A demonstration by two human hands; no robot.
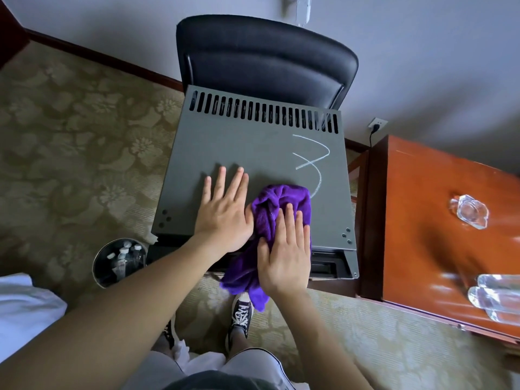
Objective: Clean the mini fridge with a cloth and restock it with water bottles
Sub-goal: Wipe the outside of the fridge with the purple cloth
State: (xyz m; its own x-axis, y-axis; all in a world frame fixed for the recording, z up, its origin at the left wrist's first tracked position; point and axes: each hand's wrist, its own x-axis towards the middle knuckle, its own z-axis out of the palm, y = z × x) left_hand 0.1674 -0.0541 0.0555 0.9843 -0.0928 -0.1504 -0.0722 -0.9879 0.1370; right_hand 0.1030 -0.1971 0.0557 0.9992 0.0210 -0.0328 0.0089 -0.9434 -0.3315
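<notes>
From the head view, the purple cloth (270, 220) is looking soft, fluffy and light, a plush weave that is bunching into folds and would crumple under any pressure. It is lying on the front right part of the mini fridge (253, 170) top, with one end drooping over the front edge and hanging toward the floor. I judge it is best handled as it is now, pressed flat under a palm so the folds are dragging across the metal, or gathered in a loose fistful; pinching a corner would only let it trail.

The right hand (284, 254) is resting on the cloth with its fingers (289, 220) straight and close together, pressing down and curling round nothing. The left hand (223, 212) is lying flat on the bare lid just beside the cloth, its fingers spread wide and straight, apparently steadying the box.

The fridge is showing as a dull grey metal box, stiff and probably heavy, with a row of vent slots along its far edge and white chalk marks (309, 161) curving on the right side of the lid, just beyond the cloth. Those marks are looking like the thing to wipe next.

The water bottles (123, 257) are standing in a dark bucket (98, 266) on the carpet to the left of the fridge; they appear small, light and smooth. A black chair (264, 60) is standing behind the fridge.
</notes>
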